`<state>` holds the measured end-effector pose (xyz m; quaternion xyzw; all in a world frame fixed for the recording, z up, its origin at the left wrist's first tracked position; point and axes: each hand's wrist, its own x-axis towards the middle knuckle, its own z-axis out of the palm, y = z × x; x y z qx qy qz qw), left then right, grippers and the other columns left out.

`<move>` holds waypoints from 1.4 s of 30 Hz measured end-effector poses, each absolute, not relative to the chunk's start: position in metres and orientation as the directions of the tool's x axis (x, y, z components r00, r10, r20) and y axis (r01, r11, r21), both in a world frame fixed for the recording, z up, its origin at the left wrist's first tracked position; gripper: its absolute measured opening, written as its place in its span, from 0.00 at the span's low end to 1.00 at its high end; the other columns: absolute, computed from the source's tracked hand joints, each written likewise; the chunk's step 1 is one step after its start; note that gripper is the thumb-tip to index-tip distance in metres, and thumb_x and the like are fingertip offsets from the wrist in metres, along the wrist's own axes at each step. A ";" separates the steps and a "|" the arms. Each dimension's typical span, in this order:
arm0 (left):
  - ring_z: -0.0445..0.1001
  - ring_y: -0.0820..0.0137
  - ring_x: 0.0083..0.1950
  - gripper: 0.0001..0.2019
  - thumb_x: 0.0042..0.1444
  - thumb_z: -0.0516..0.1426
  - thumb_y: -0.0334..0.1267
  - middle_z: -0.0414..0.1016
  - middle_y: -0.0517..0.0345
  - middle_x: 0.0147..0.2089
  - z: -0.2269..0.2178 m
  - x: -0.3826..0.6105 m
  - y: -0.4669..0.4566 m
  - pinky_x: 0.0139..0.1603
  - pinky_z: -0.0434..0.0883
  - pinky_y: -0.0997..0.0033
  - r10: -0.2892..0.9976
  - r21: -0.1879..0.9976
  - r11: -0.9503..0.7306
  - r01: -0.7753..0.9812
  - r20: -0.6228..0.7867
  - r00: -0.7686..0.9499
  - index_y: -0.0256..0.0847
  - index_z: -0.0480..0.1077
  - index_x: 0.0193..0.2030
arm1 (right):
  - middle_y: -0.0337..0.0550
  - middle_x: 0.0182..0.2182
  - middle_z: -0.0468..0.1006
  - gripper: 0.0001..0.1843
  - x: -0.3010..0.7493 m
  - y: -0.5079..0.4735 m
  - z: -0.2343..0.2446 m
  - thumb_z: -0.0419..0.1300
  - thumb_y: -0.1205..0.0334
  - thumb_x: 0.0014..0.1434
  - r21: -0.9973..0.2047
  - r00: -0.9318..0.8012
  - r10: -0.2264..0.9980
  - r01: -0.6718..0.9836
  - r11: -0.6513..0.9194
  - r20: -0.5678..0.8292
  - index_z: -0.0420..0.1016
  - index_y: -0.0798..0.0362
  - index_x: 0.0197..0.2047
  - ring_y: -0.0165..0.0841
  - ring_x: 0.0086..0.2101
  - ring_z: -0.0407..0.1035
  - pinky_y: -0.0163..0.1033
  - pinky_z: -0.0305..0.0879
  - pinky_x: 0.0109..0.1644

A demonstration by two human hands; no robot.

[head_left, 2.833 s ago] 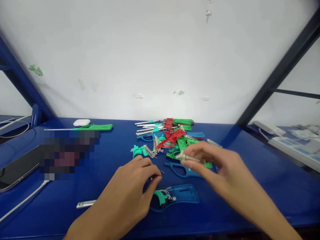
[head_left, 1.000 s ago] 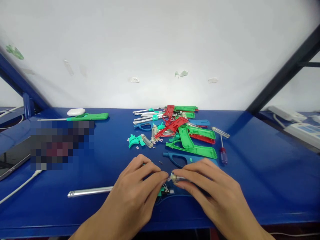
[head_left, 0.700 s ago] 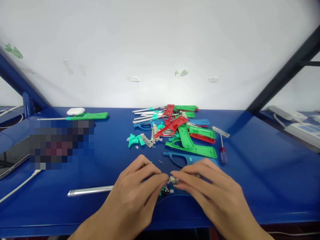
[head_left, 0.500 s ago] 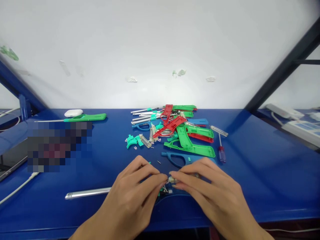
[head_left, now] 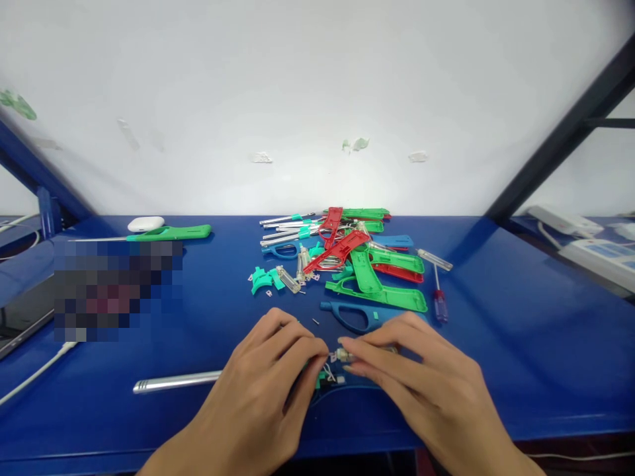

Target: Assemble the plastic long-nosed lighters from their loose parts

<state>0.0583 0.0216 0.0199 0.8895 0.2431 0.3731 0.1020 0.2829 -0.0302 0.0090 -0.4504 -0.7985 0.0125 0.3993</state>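
Blue table [head_left: 520, 344] with lots of small plastic bits on it. Both hands are low in the middle, close to the front edge. The right hand [head_left: 421, 387] pinches a small clear part [head_left: 346, 356] with a shiny end between its thumb and fingers. The left hand [head_left: 268, 387] has its fingers curled in and pinched together, with the tips right at the left end of that part. I cannot tell if they hold anything.

Just under the fingertips lies a blue shell [head_left: 342, 391], mostly hidden by the hands, with thin white wires [head_left: 328, 371] and a bit of teal in it. A silver tube [head_left: 176, 381] lies flat on the table and runs under the left hand.

Behind the hands is another blue shell piece [head_left: 354, 316], then a pile of green and red shells [head_left: 370, 274]. Teal pieces [head_left: 260, 279] sit left of the pile. A screwdriver [head_left: 438, 299] with a red handle lies to the right. Far left are a green lighter [head_left: 169, 232] and a white case [head_left: 145, 223].
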 end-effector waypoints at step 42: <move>0.72 0.61 0.55 0.14 0.70 0.56 0.27 0.79 0.54 0.51 0.004 0.013 0.003 0.55 0.74 0.61 0.588 0.233 -0.784 0.576 0.577 0.567 0.45 0.74 0.57 | 0.41 0.42 0.85 0.11 0.283 -0.032 0.007 0.60 0.58 0.74 -0.404 -0.256 0.820 0.771 0.492 0.511 0.84 0.44 0.51 0.37 0.40 0.78 0.42 0.80 0.43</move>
